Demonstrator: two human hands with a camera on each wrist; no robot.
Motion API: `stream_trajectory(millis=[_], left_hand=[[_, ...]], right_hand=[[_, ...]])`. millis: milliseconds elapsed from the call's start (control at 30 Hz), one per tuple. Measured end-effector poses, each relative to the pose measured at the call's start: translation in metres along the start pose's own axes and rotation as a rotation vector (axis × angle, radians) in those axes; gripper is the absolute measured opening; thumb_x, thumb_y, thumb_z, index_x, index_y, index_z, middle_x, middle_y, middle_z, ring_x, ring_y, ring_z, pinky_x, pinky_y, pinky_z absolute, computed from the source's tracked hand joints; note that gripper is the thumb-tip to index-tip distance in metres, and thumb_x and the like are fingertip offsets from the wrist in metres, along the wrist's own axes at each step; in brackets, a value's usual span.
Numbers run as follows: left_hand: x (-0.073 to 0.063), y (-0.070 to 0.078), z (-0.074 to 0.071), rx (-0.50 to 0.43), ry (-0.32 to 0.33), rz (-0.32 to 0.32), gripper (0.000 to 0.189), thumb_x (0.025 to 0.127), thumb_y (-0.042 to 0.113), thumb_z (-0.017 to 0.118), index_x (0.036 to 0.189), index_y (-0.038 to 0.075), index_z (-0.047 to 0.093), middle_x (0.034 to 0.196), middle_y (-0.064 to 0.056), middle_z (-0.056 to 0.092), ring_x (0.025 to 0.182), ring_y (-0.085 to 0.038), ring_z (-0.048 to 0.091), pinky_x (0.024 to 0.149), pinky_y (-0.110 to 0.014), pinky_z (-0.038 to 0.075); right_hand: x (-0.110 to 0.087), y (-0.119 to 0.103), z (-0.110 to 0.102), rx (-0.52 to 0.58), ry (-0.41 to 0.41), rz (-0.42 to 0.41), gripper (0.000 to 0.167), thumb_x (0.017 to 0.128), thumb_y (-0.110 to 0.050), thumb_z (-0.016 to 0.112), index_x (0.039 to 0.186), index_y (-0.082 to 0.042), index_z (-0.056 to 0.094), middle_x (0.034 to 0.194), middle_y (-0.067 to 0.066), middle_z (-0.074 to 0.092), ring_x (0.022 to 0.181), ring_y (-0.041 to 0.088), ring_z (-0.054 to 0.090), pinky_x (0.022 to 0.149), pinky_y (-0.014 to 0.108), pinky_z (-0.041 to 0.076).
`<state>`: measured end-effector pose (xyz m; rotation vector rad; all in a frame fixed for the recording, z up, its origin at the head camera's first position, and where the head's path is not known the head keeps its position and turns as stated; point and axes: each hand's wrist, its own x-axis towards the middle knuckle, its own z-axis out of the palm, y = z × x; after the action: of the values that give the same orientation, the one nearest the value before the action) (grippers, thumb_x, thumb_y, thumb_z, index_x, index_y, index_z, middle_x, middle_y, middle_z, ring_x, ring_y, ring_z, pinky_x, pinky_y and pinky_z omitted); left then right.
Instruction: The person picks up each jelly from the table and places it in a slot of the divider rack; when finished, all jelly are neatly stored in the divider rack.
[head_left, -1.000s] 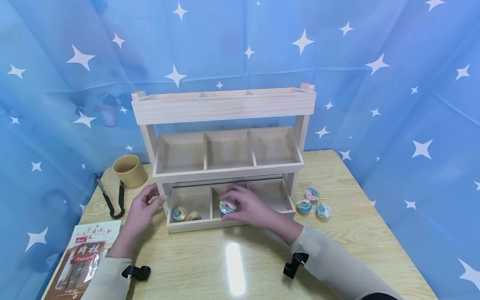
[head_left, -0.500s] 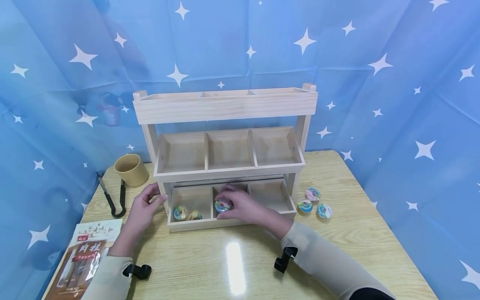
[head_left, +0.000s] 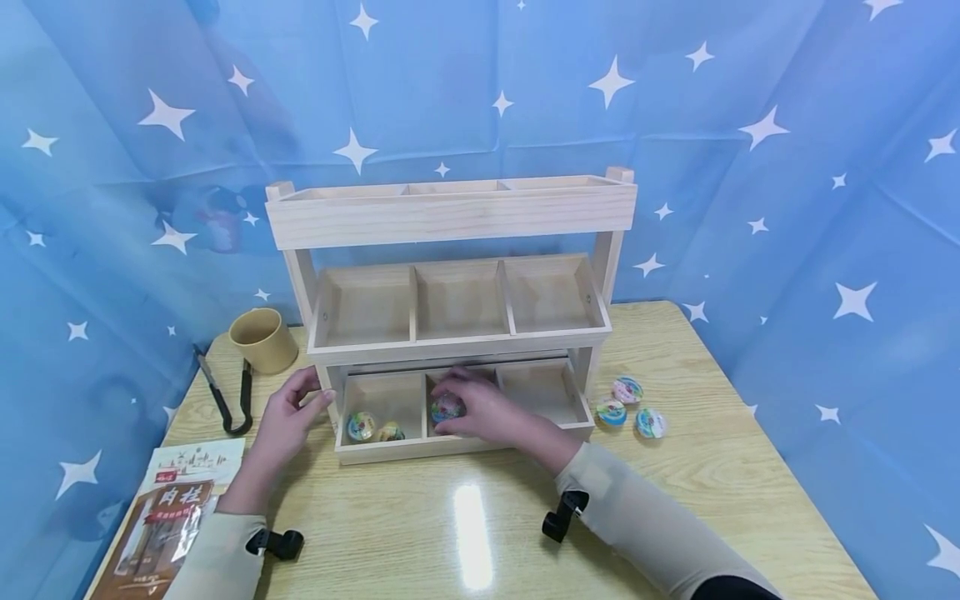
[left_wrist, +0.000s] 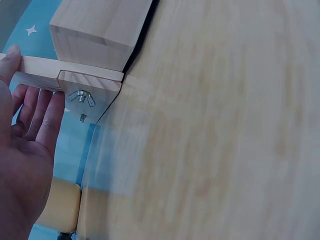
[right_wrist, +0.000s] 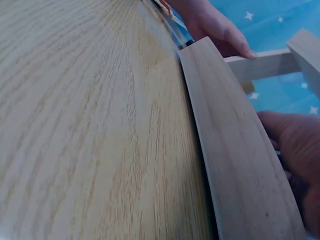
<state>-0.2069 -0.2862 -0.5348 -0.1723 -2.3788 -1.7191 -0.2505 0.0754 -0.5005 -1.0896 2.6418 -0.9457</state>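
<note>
A pale wooden three-tier rack (head_left: pixel 450 337) stands on the table, each tier split into three compartments. My left hand (head_left: pixel 292 408) grips its left side post (left_wrist: pixel 40 67), thumb on one side and fingers on the other. Down in the middle compartment of the bottom tier, my right hand (head_left: pixel 480 408) holds a small jelly cup (head_left: pixel 447 407) with a printed lid between thumb and fingers. Two more jelly cups (head_left: pixel 361 427) lie in the bottom left compartment. In the right wrist view, the front board (right_wrist: pixel 235 135) hides the fingertips of the right hand (right_wrist: pixel 300 155).
Right of the rack, three jelly cups (head_left: pixel 611 412) lie on the table (head_left: pixel 720 492). To the left stand a tan cup (head_left: pixel 263 342) and black-handled tongs (head_left: pixel 232 408). A brown and white printed packet (head_left: pixel 165 517) lies at the front left. A blue star-patterned curtain (head_left: pixel 480 92) hangs behind.
My right hand has moved slightly left and deeper into the middle compartment with the jelly cup, its forearm following. The left hand stays on the post.
</note>
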Motion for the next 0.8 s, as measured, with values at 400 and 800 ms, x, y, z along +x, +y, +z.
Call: stream_trajectory(millis=[400,800], left_hand=[[-0.001,0.003,0.001,0.006,0.0,-0.01,0.043,0.11,0.013,0.071,0.15,-0.001,0.062,0.133,-0.021,0.069,0.119,-0.002,0.063,0.093,-0.015,0.055],[-0.002,0.005,0.001,-0.008,0.005,-0.011,0.042,0.11,0.011,0.072,0.149,-0.001,0.062,0.132,-0.021,0.069,0.118,-0.003,0.063,0.093,-0.015,0.055]], right_hand=[[-0.012,-0.003,-0.008,-0.028,0.069,-0.051,0.046,0.095,-0.024,0.09,0.134,-0.005,0.073,0.138,0.009,0.067,0.13,0.028,0.063,0.113,0.046,0.053],[-0.062,-0.003,-0.033,0.002,0.189,-0.037,0.039,0.096,-0.023,0.089,0.13,-0.009,0.075,0.133,0.005,0.067,0.124,0.027,0.064,0.108,0.05,0.056]])
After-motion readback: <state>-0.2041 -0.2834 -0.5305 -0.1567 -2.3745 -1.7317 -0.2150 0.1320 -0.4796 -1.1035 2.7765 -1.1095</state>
